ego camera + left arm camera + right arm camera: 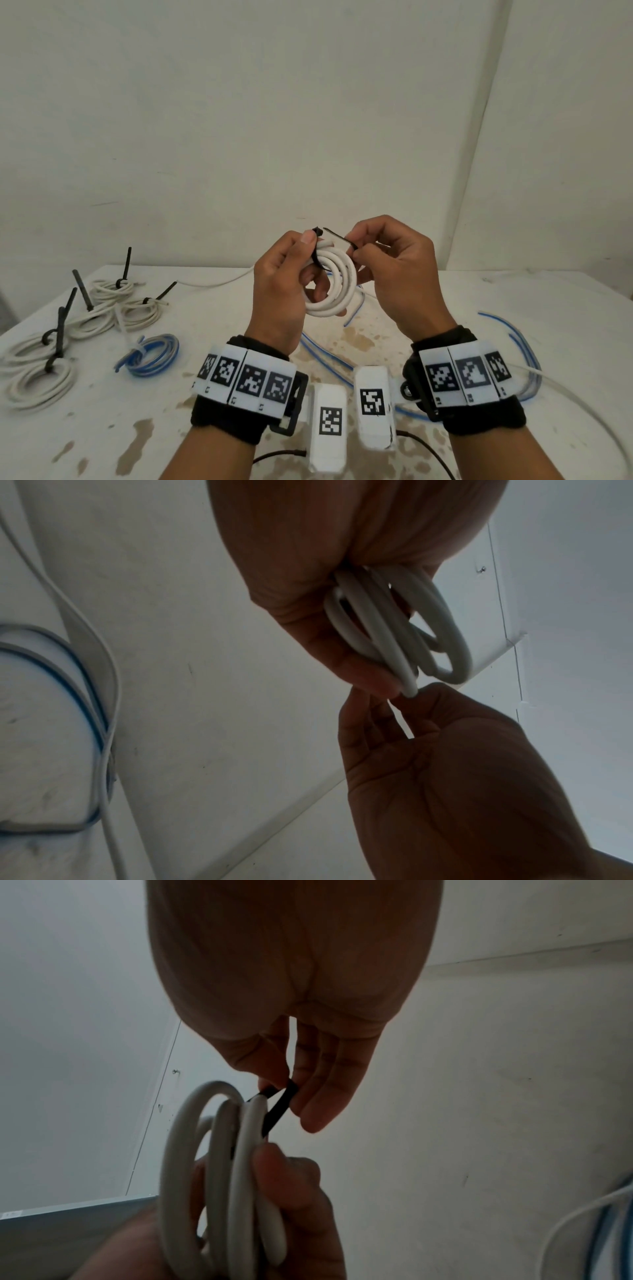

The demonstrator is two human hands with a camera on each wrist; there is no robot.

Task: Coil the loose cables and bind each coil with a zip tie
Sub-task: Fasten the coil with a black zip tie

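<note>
Left hand (281, 284) grips a coiled white round cable (330, 284) above a stained white table (445, 308) | right hand (394, 274) pinches a thin black plastic zip tie (337, 238) looped round the coil | tied white coils (113, 308) lie far left | blue-and-white tied coil (150, 356) near them

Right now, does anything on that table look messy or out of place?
Mostly the table itself: brown stains blotch it near the wrists. Loose blue cables sprawl uncoiled at the right, while tied coils sit at the left with long uncut zip-tie tails sticking up. The coil in the hands looks fine.
</note>
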